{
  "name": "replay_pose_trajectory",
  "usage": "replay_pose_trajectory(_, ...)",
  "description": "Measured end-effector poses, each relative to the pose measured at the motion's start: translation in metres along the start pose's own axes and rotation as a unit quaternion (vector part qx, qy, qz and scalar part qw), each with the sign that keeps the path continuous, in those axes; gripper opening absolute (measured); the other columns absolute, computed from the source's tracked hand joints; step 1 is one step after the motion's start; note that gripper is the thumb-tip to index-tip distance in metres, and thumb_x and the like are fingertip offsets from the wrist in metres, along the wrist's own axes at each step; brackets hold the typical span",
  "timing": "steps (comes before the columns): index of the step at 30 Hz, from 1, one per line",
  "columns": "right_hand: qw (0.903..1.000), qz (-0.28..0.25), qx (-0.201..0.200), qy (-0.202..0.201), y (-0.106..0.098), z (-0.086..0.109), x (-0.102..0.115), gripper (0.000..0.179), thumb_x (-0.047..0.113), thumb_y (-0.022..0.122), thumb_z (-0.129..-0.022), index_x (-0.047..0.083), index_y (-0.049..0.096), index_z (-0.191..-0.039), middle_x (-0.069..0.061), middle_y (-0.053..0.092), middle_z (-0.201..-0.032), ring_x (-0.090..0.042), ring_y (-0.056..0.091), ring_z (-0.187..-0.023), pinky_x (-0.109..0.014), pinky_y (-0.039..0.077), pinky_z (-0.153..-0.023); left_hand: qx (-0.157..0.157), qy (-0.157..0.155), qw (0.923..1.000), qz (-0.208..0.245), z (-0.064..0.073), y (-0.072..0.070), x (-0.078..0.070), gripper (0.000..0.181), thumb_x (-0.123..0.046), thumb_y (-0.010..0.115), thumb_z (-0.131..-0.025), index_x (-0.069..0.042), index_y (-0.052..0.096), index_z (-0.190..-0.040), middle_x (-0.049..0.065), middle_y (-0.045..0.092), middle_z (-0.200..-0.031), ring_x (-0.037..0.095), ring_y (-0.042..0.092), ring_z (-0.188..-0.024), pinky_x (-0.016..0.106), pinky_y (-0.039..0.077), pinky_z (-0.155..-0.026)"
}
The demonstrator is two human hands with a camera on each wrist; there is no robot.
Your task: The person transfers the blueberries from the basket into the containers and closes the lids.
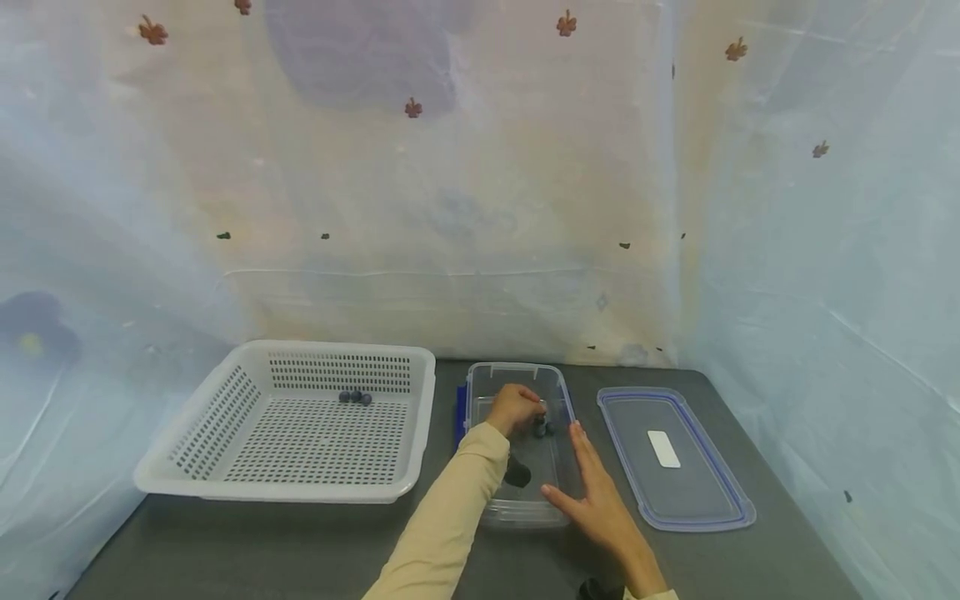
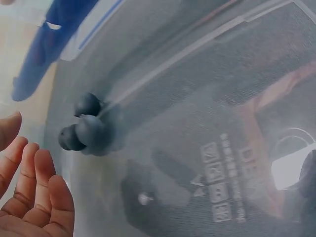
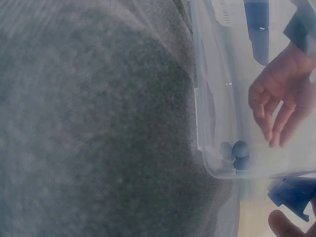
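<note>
Three blueberries [image 1: 356,397] by far edge of basket [image 1: 285,492]; more blueberries [image 1: 541,428] near right edge of container [image 1: 525,515]. Left hand [image 1: 516,407] over container, loose, empty; right hand [image 1: 600,504] straight-fingered alongside. Probably mid-transfer; next calls for basket.

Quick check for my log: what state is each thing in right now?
Clear plastic container: upright, uncovered
Container lid: off, lying flat
Left blue latch flap: unfastened
Blueberries in the container: clustered together
White slotted basket: upright, uncovered
Blueberries in the basket: three visible, grouped
Left hand: at the container, fingers loosely curved, nothing visibly held
Right hand: fingers extended, contact unclear
</note>
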State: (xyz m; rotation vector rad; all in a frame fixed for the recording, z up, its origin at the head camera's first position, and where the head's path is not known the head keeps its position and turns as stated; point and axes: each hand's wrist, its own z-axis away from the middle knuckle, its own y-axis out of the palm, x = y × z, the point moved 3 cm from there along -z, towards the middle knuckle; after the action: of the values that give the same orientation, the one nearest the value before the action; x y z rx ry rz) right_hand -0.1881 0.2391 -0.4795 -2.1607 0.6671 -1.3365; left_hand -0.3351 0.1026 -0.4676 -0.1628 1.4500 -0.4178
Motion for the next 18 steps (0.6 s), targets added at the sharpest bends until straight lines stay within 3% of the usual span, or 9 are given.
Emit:
replay_pose_trajectory(3, 1.0000, 0.007, -0.001, 0.003, 0.000, 0.000, 0.000, 0.095, 0.035, 0.076, -0.084, 0.006, 0.019, -0.155, -0.016, 0.019, -0.158, -0.035, 0.022, -0.142, -0.053, 0.022, -0.107, 0.004, 0.001, 0.9998, 0.020, 0.000, -0.002, -0.005, 0.015, -0.005, 0.077, -0.079, 0.000, 0.071, -0.092, 0.004, 0.066, -0.078, 0.016, 0.060, -0.067, 0.028, 0.050, -0.059)
replay_pose_trajectory(7, 0.9999, 0.010, -0.002, 0.003, 0.000, 0.000, 0.000, 0.095, 0.035, 0.076, -0.083, 0.005, 0.020, -0.154, -0.019, 0.020, -0.157, -0.035, 0.022, -0.141, -0.052, 0.022, -0.107, 0.019, 0.016, 0.9992, 0.033, 0.000, -0.005, -0.012, 0.018, -0.008, 0.077, -0.081, -0.002, 0.071, -0.097, 0.005, 0.068, -0.083, 0.022, 0.066, -0.076, 0.029, 0.053, -0.064)
replay_pose_trajectory(12, 1.0000, 0.002, 0.000, 0.006, 0.000, 0.000, 0.000, 0.095, 0.035, 0.076, -0.083, 0.002, 0.021, -0.153, -0.020, 0.020, -0.157, -0.036, 0.022, -0.142, -0.058, 0.023, -0.106, 0.062, 0.026, 0.9951, 0.072, 0.002, -0.012, -0.023, 0.022, -0.011, 0.075, -0.085, -0.001, 0.069, -0.104, 0.009, 0.068, -0.094, 0.035, 0.066, -0.094, 0.046, 0.053, -0.079)
replay_pose_trajectory(18, 0.9999, -0.007, 0.003, 0.007, 0.000, -0.001, -0.001, 0.095, 0.036, 0.076, -0.084, 0.002, 0.020, -0.153, -0.019, 0.019, -0.157, -0.039, 0.021, -0.141, -0.063, 0.024, -0.105, 0.092, 0.053, 0.9909, 0.083, 0.001, -0.023, -0.037, 0.024, -0.018, 0.073, -0.089, -0.005, 0.068, -0.109, 0.006, 0.066, -0.100, 0.032, 0.065, -0.096, 0.048, 0.051, -0.083)
